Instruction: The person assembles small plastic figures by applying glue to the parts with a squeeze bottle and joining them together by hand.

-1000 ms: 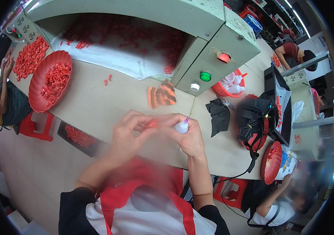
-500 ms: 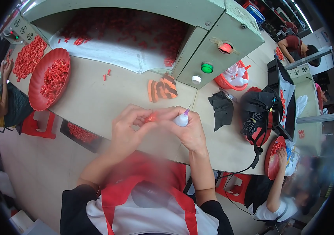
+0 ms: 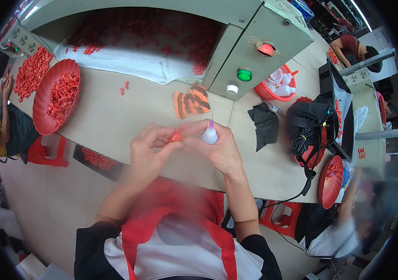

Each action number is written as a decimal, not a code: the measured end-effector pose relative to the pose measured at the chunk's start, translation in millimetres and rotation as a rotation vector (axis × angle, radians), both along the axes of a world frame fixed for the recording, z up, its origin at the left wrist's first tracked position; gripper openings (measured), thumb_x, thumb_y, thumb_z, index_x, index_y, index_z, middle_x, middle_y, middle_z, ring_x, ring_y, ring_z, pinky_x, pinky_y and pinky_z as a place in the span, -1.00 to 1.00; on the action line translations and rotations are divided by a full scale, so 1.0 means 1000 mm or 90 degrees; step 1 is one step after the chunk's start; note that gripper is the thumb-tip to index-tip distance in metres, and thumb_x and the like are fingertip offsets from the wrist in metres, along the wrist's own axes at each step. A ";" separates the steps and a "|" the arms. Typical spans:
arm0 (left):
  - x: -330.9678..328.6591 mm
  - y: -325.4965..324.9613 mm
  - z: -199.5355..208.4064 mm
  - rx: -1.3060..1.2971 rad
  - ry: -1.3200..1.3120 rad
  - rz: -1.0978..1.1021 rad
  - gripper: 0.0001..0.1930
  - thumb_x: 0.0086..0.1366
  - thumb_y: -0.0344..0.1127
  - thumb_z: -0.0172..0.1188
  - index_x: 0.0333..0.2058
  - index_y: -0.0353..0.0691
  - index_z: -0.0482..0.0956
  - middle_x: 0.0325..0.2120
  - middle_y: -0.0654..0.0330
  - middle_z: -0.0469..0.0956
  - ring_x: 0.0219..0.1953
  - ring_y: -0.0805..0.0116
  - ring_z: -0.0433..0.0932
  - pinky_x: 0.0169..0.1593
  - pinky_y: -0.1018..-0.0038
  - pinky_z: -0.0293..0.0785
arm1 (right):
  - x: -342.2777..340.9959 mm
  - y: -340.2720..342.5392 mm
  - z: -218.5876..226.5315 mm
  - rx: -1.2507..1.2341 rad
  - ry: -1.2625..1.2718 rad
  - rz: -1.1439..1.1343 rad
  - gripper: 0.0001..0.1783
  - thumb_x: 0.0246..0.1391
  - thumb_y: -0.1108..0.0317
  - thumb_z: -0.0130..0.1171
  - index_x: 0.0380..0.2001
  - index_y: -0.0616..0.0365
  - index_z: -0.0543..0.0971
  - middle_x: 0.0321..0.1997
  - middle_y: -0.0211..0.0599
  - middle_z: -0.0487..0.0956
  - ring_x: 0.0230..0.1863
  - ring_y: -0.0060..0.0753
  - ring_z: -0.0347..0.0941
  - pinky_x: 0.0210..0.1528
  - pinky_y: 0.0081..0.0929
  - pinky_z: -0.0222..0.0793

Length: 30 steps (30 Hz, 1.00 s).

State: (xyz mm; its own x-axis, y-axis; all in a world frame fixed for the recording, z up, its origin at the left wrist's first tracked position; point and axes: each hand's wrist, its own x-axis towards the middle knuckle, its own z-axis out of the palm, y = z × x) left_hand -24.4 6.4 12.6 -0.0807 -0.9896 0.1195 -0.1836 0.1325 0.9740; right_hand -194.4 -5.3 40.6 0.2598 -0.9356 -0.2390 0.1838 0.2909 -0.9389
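Between the fingertips of my left hand [image 3: 150, 147] is a small red plastic piece [image 3: 175, 136], its exact shape partly covered by the fingers. My right hand [image 3: 222, 151] is closed around a white squeeze bottle [image 3: 209, 136] with a purple needle tip that points up and away from me. The fingers of both hands meet near the red piece. Beyond them on the table lies an orange and black striped cloth [image 3: 192, 102]. To the right of my right hand is a black cloth [image 3: 264, 126].
A red scalloped tray [image 3: 40, 105] of red pieces stands at the left, beside a loose pile [image 3: 31, 74]. Ahead is a green machine [image 3: 250, 51] with an opening full of red pieces. Right are a red basket [image 3: 280, 97] of bottles and a black bag [image 3: 309, 121]. Co-workers sit on both sides.
The squeeze bottle in my right hand has turned more upright and shifted slightly left. My left hand still holds the red piece. The co-worker's hand at the right has left the tray there.
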 end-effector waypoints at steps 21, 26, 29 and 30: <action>0.000 0.001 0.001 -0.046 -0.017 0.021 -0.75 -0.02 -0.57 0.31 -0.30 -0.38 0.52 -0.34 0.17 0.46 -0.37 0.49 0.53 -0.31 0.63 0.52 | 0.003 0.004 0.002 -0.095 0.088 -0.035 -0.84 -0.06 0.60 0.18 -0.34 0.31 0.47 -0.15 -0.24 0.50 -0.20 -0.54 0.44 -0.17 -0.61 0.40; 0.000 0.002 0.005 -0.048 -0.004 0.015 -0.74 -0.02 -0.59 0.30 -0.30 -0.39 0.52 -0.34 0.16 0.46 -0.36 0.47 0.54 -0.30 0.61 0.53 | 0.002 0.003 0.010 -0.054 0.061 -0.021 -0.83 -0.05 0.60 0.17 -0.32 0.34 0.46 -0.24 -0.32 0.51 -0.25 -0.58 0.45 -0.19 -0.63 0.40; -0.001 0.001 0.005 -0.061 0.009 0.012 -0.75 -0.02 -0.60 0.30 -0.30 -0.39 0.52 -0.34 0.16 0.46 -0.36 0.47 0.54 -0.29 0.61 0.53 | 0.001 0.002 0.011 -0.058 0.066 -0.016 -0.82 -0.05 0.60 0.16 -0.31 0.34 0.46 -0.29 -0.34 0.52 -0.26 -0.60 0.45 -0.20 -0.64 0.40; -0.001 0.001 0.005 -0.062 0.009 0.011 -0.75 -0.02 -0.60 0.30 -0.30 -0.39 0.52 -0.34 0.16 0.46 -0.36 0.47 0.54 -0.29 0.61 0.53 | 0.001 0.002 0.010 -0.069 0.066 -0.019 -0.82 -0.05 0.60 0.16 -0.32 0.33 0.46 -0.30 -0.34 0.52 -0.26 -0.60 0.44 -0.21 -0.64 0.39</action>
